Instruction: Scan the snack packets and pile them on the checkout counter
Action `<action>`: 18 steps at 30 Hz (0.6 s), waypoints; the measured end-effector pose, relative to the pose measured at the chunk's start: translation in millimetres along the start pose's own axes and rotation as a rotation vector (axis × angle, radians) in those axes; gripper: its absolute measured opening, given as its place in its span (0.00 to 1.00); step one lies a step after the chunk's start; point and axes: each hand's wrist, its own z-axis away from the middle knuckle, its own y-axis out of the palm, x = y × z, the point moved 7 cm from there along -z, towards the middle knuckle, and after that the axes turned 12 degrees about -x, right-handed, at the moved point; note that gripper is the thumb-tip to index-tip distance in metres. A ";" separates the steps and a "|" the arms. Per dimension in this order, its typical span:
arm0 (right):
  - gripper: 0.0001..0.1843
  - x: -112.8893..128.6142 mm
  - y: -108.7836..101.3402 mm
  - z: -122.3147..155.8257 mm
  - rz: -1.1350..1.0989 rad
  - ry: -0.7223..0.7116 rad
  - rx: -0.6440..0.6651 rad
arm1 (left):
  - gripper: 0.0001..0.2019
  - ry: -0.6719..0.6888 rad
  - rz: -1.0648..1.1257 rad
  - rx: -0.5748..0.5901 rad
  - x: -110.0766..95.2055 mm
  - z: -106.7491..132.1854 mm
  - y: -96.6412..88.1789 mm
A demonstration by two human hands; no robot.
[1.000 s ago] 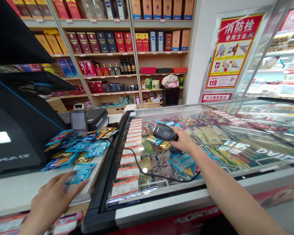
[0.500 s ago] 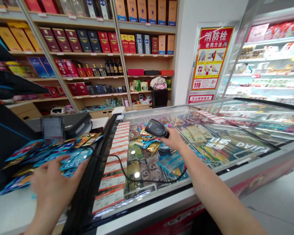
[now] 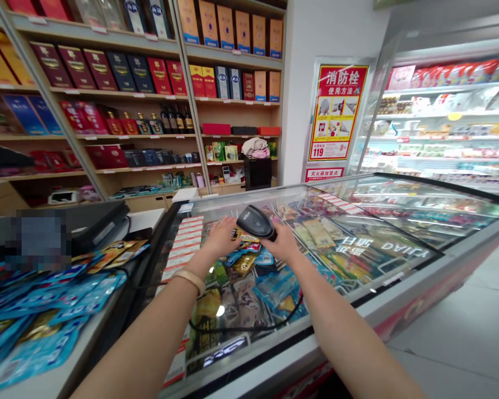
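A black handheld barcode scanner [image 3: 255, 221] is gripped by its handle in my right hand [image 3: 283, 244], above the freezer's glass lid. Its dark cable [image 3: 249, 329] loops below, over the glass. A small pile of blue and gold snack packets [image 3: 247, 257] lies on the lid under the scanner. My left hand [image 3: 222, 237], with a beige band on the wrist, is at the left side of that pile. Its fingers look stretched out, their tips partly lost beside the scanner and packets; no held packet can be made out.
More blue and gold packets [image 3: 83, 288] cover the white counter [image 3: 77, 352] at left, by a dark machine [image 3: 103, 221]. Price labels [image 3: 187, 238] line the left of the glass-topped freezer [image 3: 382, 299]. Shelves of boxes [image 3: 233, 50] stand behind, with a refrigerated display [image 3: 449, 133] at right.
My left hand has moved right, from the packets on the counter to the pile on the freezer lid. My right hand still holds the scanner there. The view has turned slightly.
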 end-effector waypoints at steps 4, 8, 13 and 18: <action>0.10 -0.8 3.6 0.9 0.004 0.010 0.027 | 0.24 0.015 -0.063 0.120 -6.1 2.1 12.6; 0.11 -0.7 5.0 2.1 0.000 0.015 0.033 | 0.17 0.033 -0.073 0.142 -9.4 19.1 -0.8; 0.13 0.7 3.8 2.1 0.010 0.016 0.031 | 0.18 -0.172 -0.101 -0.022 20.2 46.5 -39.5; 0.13 10.0 8.8 4.2 -0.032 -0.033 0.088 | 0.18 -0.513 0.326 -0.303 68.3 84.0 -64.5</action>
